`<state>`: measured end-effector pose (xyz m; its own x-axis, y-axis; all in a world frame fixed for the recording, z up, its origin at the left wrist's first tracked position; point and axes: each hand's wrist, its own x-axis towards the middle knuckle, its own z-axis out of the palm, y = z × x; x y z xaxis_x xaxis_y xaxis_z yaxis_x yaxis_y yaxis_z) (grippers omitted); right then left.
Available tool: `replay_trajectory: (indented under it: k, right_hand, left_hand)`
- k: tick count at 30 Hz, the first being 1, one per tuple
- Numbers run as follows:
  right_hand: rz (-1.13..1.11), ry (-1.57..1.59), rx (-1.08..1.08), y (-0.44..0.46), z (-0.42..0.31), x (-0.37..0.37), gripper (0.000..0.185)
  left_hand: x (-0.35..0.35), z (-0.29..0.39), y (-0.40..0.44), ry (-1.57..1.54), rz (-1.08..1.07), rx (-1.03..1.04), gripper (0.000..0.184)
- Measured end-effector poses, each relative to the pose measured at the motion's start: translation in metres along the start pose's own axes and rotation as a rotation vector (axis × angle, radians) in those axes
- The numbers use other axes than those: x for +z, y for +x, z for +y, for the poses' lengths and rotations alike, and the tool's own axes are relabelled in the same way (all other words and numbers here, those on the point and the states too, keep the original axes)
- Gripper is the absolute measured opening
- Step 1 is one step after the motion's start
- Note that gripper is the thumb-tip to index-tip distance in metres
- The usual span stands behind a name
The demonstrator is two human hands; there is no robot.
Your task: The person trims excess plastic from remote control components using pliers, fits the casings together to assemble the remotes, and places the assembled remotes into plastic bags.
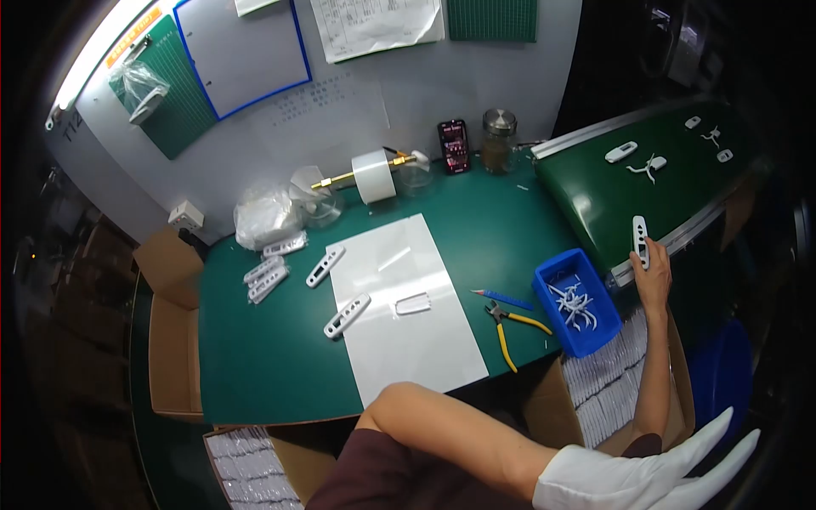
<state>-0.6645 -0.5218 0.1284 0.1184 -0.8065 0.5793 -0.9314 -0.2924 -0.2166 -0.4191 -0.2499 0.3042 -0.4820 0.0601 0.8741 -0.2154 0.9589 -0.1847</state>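
My right hand [653,276] is bare and grips a long white plastic shell [640,236] with dark cut-outs, at the near edge of the green conveyor belt [586,191]. In a white glove, my left hand [633,478] reaches across to the lower right. Its fingers are stretched out and apart, with nothing visible in them. Two similar white shells [348,315] lie on and beside a white sheet [408,340]. A small white frame-shaped piece [414,303] rests on that sheet.
A blue bin [544,285] of white scraps stands by yellow-handled cutters [507,336] and a blue craft knife [503,298]. Bagged parts [268,280], a tape roll [374,177], a phone [454,146] and a jar [499,140] sit farther back. Filled cartons [548,395] flank me.
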Motion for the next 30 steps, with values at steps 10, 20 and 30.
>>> replay_trajectory:
  k: [10, 20, 30]
  right_hand:
    - [0.042, -0.039, 0.063, 0.006, -0.001, 0.007, 0.052]
    - [0.247, -0.23, -0.047, 0.004, -0.057, -0.057, 0.046]
    - [0.758, 1.372, -1.334, -0.058, -0.235, -0.248, 0.033]
  left_hand:
    - [0.0, 0.033, -0.031, -0.137, -0.181, 0.106, 0.064]
    - [-0.003, 0.042, -0.045, -0.14, -0.252, -0.011, 0.064]
    - [-0.009, 0.027, -0.042, -0.237, -0.064, -0.03, 0.058]
